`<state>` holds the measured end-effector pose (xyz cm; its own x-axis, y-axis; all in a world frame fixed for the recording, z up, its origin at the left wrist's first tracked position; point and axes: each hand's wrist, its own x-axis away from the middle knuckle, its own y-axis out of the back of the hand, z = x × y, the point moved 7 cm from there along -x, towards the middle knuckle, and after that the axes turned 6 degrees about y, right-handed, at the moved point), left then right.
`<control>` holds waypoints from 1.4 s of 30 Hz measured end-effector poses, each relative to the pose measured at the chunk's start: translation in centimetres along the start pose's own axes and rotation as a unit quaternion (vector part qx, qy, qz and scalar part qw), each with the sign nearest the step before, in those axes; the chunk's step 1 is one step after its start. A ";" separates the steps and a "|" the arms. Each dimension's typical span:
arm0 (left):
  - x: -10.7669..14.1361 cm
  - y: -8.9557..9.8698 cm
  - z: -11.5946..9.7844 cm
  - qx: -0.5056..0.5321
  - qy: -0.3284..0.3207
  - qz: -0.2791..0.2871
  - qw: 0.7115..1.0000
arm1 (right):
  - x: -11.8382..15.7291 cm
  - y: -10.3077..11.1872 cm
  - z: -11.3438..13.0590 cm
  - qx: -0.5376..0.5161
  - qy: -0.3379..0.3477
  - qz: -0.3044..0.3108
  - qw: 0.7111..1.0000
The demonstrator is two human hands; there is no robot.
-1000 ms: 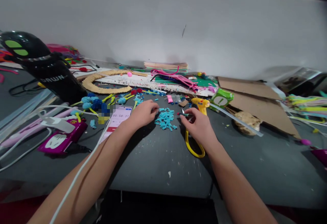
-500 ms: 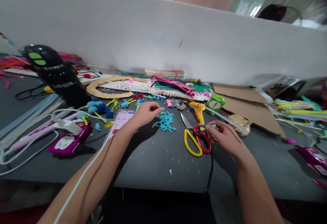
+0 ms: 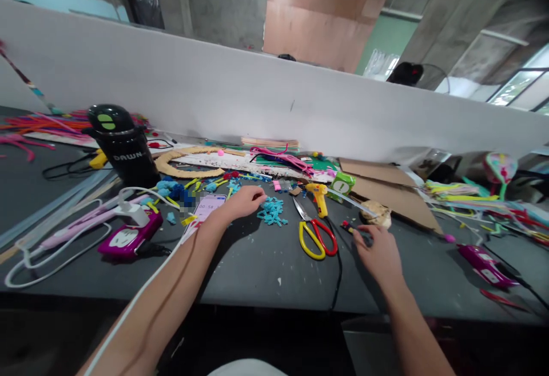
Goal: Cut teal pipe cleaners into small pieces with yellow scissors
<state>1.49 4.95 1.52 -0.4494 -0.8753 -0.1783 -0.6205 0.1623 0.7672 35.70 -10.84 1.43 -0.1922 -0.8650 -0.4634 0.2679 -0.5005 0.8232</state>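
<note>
My left hand [image 3: 247, 202] hovers at the left edge of a pile of short light-blue fuzzy pieces [image 3: 273, 212], its fingers pinched together. Whatever lies between those fingertips is too small to make out. On the right, my right hand [image 3: 380, 250] is low over the table, thumb and forefinger closed at the end of a small dark object with a red tip [image 3: 347, 226]; its kind is unclear. Scissors [image 3: 316, 239] with one yellow and one red handle lie between the hands. Behind them rests a yellow glue gun [image 3: 318, 197], a clear stick in its back.
A phone [image 3: 209, 205] showing a timer lies under my left forearm. Left of it stand a black bottle [image 3: 128, 155] and a purple power strip [image 3: 131, 237] with a white cable crossing my arm. Cardboard [image 3: 390, 193], a green box [image 3: 342, 185] and pipe cleaners [image 3: 461, 191] lie right.
The view has tilted up. My right hand has moved right, away from the scissors and glue gun, with the small dark object at its fingertips. My left hand stays by the blue pile.
</note>
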 end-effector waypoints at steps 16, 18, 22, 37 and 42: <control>0.7 -1.0 -1.3 0.119 0.025 0.065 0.990 | -6.8 -9.6 18.4 -0.338 0.245 0.158 0.895; 0.6 -0.7 -1.4 0.090 0.024 0.045 0.995 | -6.9 -9.6 17.4 -0.333 0.220 0.138 0.906; 0.4 0.1 -1.4 0.045 0.011 -0.015 0.999 | -7.2 -9.7 17.2 -0.289 0.275 0.150 0.905; 0.8 1.0 -2.9 0.090 -0.014 -0.055 0.994 | -2.8 -5.3 8.9 0.100 0.083 0.332 0.934; 0.8 1.0 -2.6 0.089 -0.004 -0.061 0.994 | -2.6 -6.5 10.9 0.119 0.087 0.354 0.923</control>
<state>2.21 3.23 3.73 -0.3695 -0.8896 -0.2685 -0.7740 0.1347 0.6186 24.22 -4.96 0.91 0.1116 -0.9753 0.1906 0.0496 0.1970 0.9791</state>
